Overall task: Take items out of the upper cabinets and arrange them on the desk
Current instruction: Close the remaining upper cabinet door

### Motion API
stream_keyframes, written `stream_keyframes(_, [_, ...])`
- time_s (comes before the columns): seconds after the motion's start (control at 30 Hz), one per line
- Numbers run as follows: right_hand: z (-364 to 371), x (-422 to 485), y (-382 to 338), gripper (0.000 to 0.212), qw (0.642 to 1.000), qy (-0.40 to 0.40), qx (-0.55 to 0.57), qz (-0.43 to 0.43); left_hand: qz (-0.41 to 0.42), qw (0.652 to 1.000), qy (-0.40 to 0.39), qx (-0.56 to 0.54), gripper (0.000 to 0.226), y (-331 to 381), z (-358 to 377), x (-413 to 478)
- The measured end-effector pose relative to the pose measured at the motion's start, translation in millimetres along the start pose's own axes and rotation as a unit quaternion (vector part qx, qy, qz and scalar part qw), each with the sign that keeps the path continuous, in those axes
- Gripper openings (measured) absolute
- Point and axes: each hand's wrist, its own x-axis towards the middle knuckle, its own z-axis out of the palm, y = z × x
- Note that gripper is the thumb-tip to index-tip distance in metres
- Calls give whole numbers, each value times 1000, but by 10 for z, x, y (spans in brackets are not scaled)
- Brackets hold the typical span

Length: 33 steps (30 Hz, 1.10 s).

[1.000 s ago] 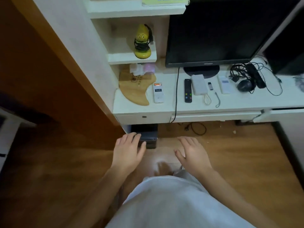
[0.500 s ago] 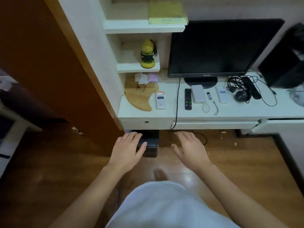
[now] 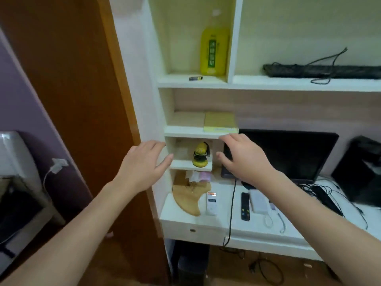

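Observation:
Both my hands are raised in front of the white shelf unit, empty, with relaxed spread fingers. My left hand hovers left of the small cubby that holds a yellow figurine. My right hand hovers to that cubby's right, in front of the monitor's edge. A yellow book lies on the shelf just above my hands. Higher up stand a yellow bottle and a small dark battery-like item. A black bar with cords lies on the upper right shelf. The white desk runs below.
On the desk lie a wooden board, a white remote, a black remote, a white power bank and tangled black cables. A black monitor stands behind. A brown door is at the left.
The view has tilted up from the floor to the shelves. Both hands have risen from below the desk edge to the level of the figurine cubby, still empty.

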Motion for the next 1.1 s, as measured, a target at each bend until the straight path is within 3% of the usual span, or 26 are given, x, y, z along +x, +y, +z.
stream_keyframes(0.33, [-1302,1096,-179,48,988,141,-5,-67,-2,982,185,-31,66,-102,-1466,738])
stream_keyframes(0.57, [-1835,1591,-454,39,964,192,138,-121,25,929,323,-178,69,-169,-2302,939])
stream_keyframes(0.73, [-2184,1921,-741,31,937,223,217,-160,47,899,367,-235,64,-147,-2854,1166])
stream_keyframes(1.1, [-3157,2508,-1322,29,894,278,302,-178,-5,886,375,-271,54,-299,-3725,1812])
